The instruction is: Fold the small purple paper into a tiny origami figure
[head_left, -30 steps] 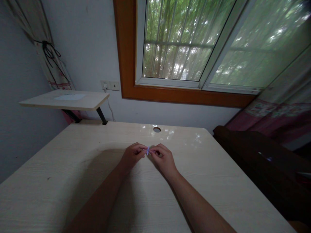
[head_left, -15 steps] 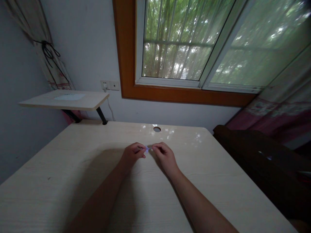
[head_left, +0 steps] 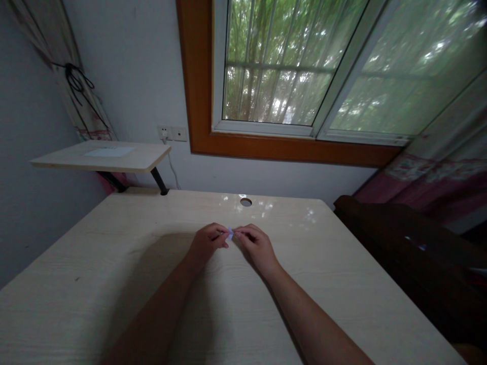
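Note:
My left hand (head_left: 208, 241) is closed in a pinch on a small pale purple piece (head_left: 230, 233), too small for me to tell its kind. From the other side, my right hand (head_left: 256, 242) also pinches, its thumb and forefinger at the right edge of the same piece. Both hands are just above the light wood table (head_left: 304, 284), towards its far side. Most of the piece is hidden by the fingers.
A raised shelf (head_left: 137, 159) on black legs stands at the far left of the table, with a white sheet (head_left: 110, 151) on it. Behind the hands is a round cable hole (head_left: 246, 202). Dark furniture (head_left: 403, 248) stands on the right.
My right hand has moved slightly left, so its fingertips are closer to the purple piece and to my left hand. The left hand has hardly moved.

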`<state>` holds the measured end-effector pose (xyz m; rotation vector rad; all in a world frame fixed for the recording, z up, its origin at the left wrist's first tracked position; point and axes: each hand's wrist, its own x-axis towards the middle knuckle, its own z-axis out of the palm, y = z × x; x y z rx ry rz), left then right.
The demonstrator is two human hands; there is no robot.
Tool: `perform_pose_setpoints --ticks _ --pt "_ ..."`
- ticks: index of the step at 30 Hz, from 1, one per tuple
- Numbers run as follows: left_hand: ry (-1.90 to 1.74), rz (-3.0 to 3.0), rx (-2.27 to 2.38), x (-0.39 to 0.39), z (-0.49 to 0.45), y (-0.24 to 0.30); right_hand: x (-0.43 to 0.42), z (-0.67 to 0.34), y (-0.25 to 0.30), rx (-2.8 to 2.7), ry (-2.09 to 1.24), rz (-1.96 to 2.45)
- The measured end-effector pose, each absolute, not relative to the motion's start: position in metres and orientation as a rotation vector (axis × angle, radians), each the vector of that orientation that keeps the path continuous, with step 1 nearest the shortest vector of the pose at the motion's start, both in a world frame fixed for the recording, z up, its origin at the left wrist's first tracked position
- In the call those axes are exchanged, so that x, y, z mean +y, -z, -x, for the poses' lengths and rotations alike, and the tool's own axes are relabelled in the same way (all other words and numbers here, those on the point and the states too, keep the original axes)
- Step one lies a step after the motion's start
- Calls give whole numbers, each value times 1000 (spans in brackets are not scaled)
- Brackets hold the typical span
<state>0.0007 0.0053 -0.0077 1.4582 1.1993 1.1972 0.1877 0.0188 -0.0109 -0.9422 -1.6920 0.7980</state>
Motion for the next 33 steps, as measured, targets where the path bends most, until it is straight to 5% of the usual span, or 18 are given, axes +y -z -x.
perform_pose_setpoints --ticks 33 --pt "-1169 -1500 1185 7 0 6 14 -185 8 -1846 -657 975"
